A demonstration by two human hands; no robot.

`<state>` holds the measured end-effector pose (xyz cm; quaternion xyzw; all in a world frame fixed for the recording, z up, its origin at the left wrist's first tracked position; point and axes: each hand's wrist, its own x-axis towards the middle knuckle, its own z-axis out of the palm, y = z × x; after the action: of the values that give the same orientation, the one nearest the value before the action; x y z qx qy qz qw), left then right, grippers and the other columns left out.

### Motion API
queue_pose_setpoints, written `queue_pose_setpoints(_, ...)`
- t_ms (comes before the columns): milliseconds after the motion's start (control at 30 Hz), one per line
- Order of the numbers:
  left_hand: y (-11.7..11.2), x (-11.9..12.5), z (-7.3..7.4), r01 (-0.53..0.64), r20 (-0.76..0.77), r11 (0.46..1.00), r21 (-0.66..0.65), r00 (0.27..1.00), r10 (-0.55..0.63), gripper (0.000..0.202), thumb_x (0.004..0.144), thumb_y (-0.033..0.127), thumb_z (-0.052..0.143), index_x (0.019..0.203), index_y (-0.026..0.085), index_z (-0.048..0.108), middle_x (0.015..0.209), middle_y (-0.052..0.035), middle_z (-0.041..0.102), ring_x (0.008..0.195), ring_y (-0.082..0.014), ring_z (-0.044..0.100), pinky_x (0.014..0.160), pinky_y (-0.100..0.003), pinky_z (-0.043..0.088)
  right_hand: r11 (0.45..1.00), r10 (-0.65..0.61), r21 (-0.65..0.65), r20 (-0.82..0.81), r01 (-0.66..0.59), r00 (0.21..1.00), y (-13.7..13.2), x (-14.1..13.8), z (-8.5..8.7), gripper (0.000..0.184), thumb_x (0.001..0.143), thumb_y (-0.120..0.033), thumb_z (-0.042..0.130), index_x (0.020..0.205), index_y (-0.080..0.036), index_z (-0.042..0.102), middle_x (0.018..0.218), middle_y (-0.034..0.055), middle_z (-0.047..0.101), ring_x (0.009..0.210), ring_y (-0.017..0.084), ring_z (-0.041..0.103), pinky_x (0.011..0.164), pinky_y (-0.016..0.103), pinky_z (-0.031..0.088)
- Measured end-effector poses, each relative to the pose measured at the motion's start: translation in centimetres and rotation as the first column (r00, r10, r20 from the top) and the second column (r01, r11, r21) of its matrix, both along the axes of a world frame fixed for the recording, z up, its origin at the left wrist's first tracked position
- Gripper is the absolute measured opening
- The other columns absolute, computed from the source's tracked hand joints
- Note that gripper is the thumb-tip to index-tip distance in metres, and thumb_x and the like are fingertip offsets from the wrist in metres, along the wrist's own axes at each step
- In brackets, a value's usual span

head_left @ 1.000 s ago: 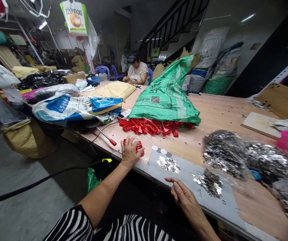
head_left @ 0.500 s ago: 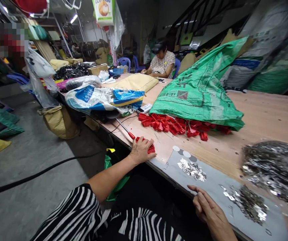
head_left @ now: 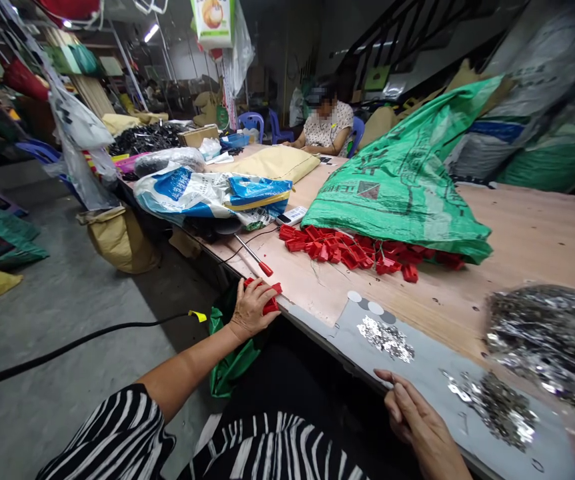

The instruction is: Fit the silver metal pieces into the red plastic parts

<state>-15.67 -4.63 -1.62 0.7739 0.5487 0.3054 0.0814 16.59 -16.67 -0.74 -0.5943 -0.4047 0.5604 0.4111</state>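
My left hand (head_left: 249,309) is closed over a handful of small red plastic pieces (head_left: 270,299) at the near edge of the wooden table (head_left: 527,230), just past the edge above a green bag (head_left: 230,363) that hangs below. My right hand (head_left: 415,417) rests on the table's near edge beside a grey sheet (head_left: 420,360), fingers stretched out and holding nothing. On the sheet lie two small heaps of silver metal bits (head_left: 385,338). A larger pile of red pieces (head_left: 355,250) spills from under a green woven sack (head_left: 400,183).
A red-handled tool (head_left: 253,257) and a blue-white sack (head_left: 207,197) lie left of the red pile. Clear bags of silver parts (head_left: 550,337) sit at right. Another person (head_left: 325,123) sits at the table's far end. A black cable (head_left: 67,347) crosses the floor.
My left hand drew the handful of red pieces from the tabletop back to and over the near edge. The view swung left. My right hand stayed at the edge.
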Motion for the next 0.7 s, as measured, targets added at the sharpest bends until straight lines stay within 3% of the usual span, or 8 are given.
queue_pose_setpoints(133, -0.1, -1.3, -1.0, -0.143, -0.061, 0.99, 0.018, 0.988, 0.144, 0.046, 0.071, 0.032, 0.071, 0.116, 0.027, 0.059, 0.125, -0.0084, 0.06, 0.131, -0.0328, 0.037, 0.113, -0.056, 0.001, 1.0, -0.014, -0.015, 0.009, 0.014, 1.0, 0.0, -0.2, 0.3, 0.058, 0.08, -0.067, 0.054, 0.117, -0.022, 0.054, 0.061, -0.0051, 0.038, 0.046, 0.009, 0.028, 0.044, 0.024, 0.021)
queue_pose_setpoints(467, 0.4, -1.8, -1.3, -0.225, -0.064, 0.973, 0.054, 0.972, 0.228, 0.031, 0.076, 0.03, 0.067, 0.106, 0.026, 0.059, 0.121, -0.0075, 0.062, 0.125, -0.029, 0.046, 0.112, -0.054, 0.013, 1.0, -0.013, 0.009, -0.037, 0.013, 0.999, -0.1, -0.3, -0.8, 0.059, 0.079, -0.065, 0.057, 0.116, -0.02, 0.056, 0.06, -0.0051, 0.039, 0.045, 0.008, 0.029, 0.042, 0.022, 0.022)
queue_pose_setpoints(700, -0.5, -0.9, -1.8, -0.304, -0.047, 0.952, 0.048, 0.951, 0.306, 0.022, 0.079, 0.023, 0.062, 0.1, 0.024, 0.058, 0.12, -0.008, 0.06, 0.121, -0.0266, 0.048, 0.108, -0.051, 0.023, 1.0, -0.025, 0.017, -0.032, 0.025, 0.999, -0.7, 0.1, -0.9, 0.057, 0.079, -0.065, 0.056, 0.113, -0.019, 0.057, 0.059, -0.0051, 0.038, 0.046, 0.008, 0.029, 0.043, 0.022, 0.021)
